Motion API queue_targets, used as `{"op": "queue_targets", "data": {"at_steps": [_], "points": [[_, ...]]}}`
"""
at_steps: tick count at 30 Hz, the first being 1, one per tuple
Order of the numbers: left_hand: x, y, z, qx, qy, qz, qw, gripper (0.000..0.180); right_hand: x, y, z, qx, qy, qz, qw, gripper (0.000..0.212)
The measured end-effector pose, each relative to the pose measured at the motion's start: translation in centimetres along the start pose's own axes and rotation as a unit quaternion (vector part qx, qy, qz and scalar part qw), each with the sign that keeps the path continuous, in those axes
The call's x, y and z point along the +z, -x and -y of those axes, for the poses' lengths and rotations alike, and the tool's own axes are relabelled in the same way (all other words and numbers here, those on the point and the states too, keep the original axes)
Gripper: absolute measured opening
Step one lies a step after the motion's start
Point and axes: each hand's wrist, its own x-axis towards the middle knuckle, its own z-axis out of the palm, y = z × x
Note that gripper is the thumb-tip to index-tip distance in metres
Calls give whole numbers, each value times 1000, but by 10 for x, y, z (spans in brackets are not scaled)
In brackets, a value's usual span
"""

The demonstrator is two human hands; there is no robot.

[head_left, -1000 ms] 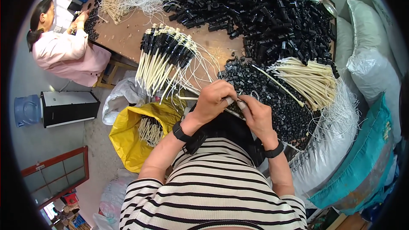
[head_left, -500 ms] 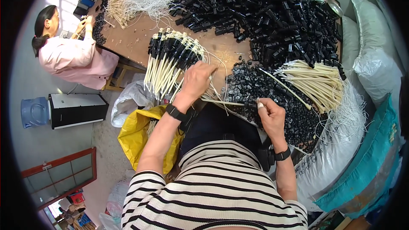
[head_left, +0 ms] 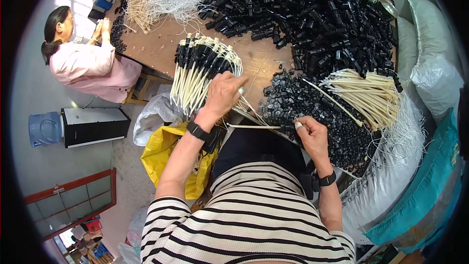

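Note:
My right hand (head_left: 312, 139) is closed, its thumb and fingertips pinching the dark end of a slim cream tube (head_left: 254, 126). The tube lies level and points left, across the table's near edge. A white cover sits on a fingertip of that hand. My left hand (head_left: 223, 94) is closed beside a fan-shaped bundle of cream tubes with black sockets (head_left: 200, 68). Thin white cords (head_left: 248, 105) run out below its fingers; whatever it grips is hidden. Beside my right hand spreads a heap of small black plastic pieces (head_left: 312, 102).
A big pile of black sockets (head_left: 293, 10) covers the back of the table (head_left: 151, 44). More corded cream tubes (head_left: 364, 98) lie at the right. White sacks (head_left: 435, 58) and a yellow bag (head_left: 161, 151) stand around me. Another person (head_left: 80, 63) sits at the far left.
The whole view has shifted slightly to the right. White cord loops beside my left hand have been drawn down towards the near edge. My right hand still pinches the tube's end.

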Motion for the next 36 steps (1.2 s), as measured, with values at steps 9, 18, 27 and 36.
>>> {"op": "queue_targets", "data": {"at_steps": [9, 18, 27, 36], "points": [[45, -25, -17, 18, 201, 39, 979, 24, 3, -2, 6, 14, -2, -11, 1000, 10], [21, -23, -81, -123, 417, 22, 901, 20, 9, -16, -6, 49, -19, -51, 997, 9], [35, -19, -71, -134, 298, -71, 943, 20, 12, -24, -4, 46, -63, -62, 995, 13], [54, -40, -18, -58, 175, 26, 983, 25, 9, -22, -2, 56, -43, -47, 996, 10]]}}
